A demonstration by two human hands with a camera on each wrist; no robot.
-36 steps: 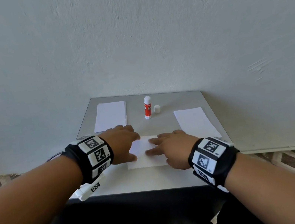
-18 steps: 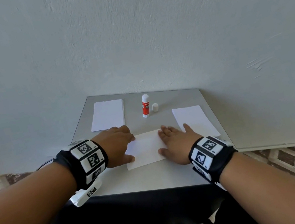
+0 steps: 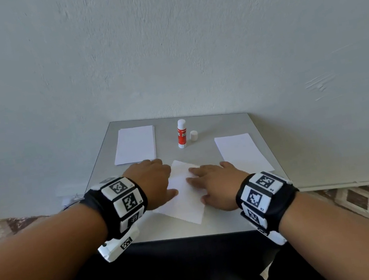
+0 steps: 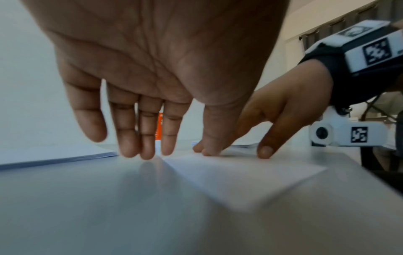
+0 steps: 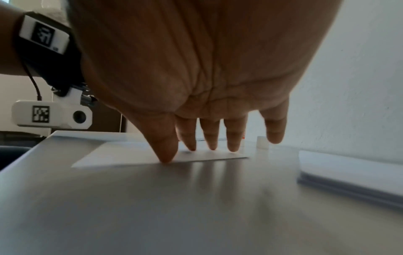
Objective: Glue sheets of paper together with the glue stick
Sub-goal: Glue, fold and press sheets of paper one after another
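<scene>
A white sheet of paper [image 3: 184,196] lies skewed on the grey table [image 3: 217,224] between both hands. My left hand [image 3: 154,181] rests with straight fingers on the sheet's left edge; in the left wrist view its fingertips [image 4: 148,151] touch the paper's [image 4: 240,177] corner. My right hand [image 3: 212,184] presses flat on the sheet's right side, and its fingertips [image 5: 165,157] bear on the paper [image 5: 135,155]. The red and white glue stick [image 3: 182,133] stands upright at the back, uncapped, with its white cap [image 3: 193,135] beside it.
A stack of white sheets [image 3: 135,144] lies at the back left. Another stack of sheets [image 3: 241,152] lies at the right, near the table's right edge. A plain wall rises right behind the table. A patterned floor shows at both sides.
The sheet has turned from square to skewed under both hands. My right hand has slid left and inward on it; my left hand has stayed at its left edge.
</scene>
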